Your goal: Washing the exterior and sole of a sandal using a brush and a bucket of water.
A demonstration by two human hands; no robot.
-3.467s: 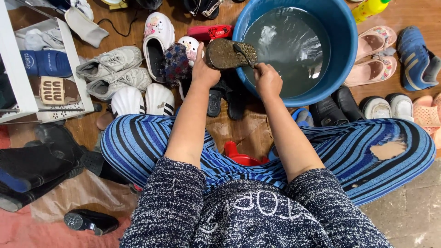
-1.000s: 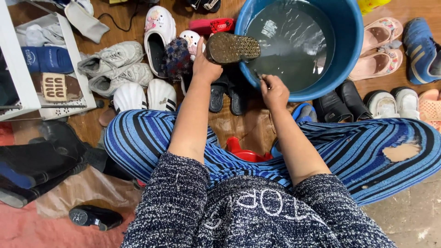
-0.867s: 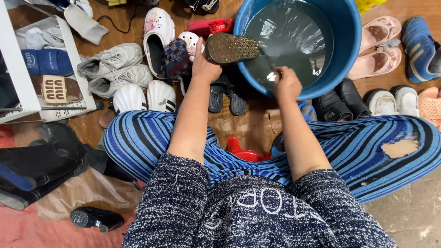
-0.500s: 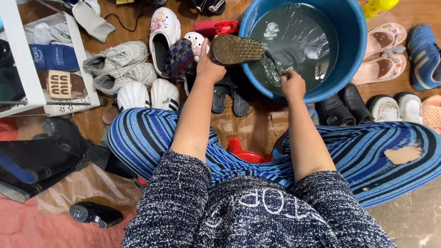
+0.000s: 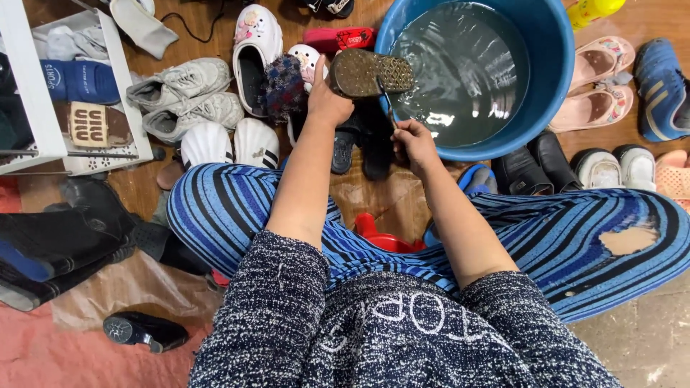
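Observation:
My left hand (image 5: 329, 103) holds a dark shoe (image 5: 370, 73) sole-up at the near left rim of a blue tub (image 5: 553, 65) of water. The sole is brown and studded with small bumps. My right hand (image 5: 413, 140) is closed around a thin brush handle (image 5: 389, 109) whose upper end touches the sole's underside. Both forearms reach forward over my blue striped trousers (image 5: 503, 230). The brush head is hidden behind the shoe.
Many shoes ring the tub: grey sneakers (image 5: 183, 93), white clogs (image 5: 255, 47), black slippers (image 5: 359, 147), pink sandals (image 5: 596, 86), a blue shoe (image 5: 665, 82). A white rack (image 5: 43, 122) holds shoes at left. A red scoop (image 5: 384, 237) lies between my legs.
My right hand came out of the tub's water and moved back left to the shoe's sole with the brush. The left hand kept the shoe at the rim.

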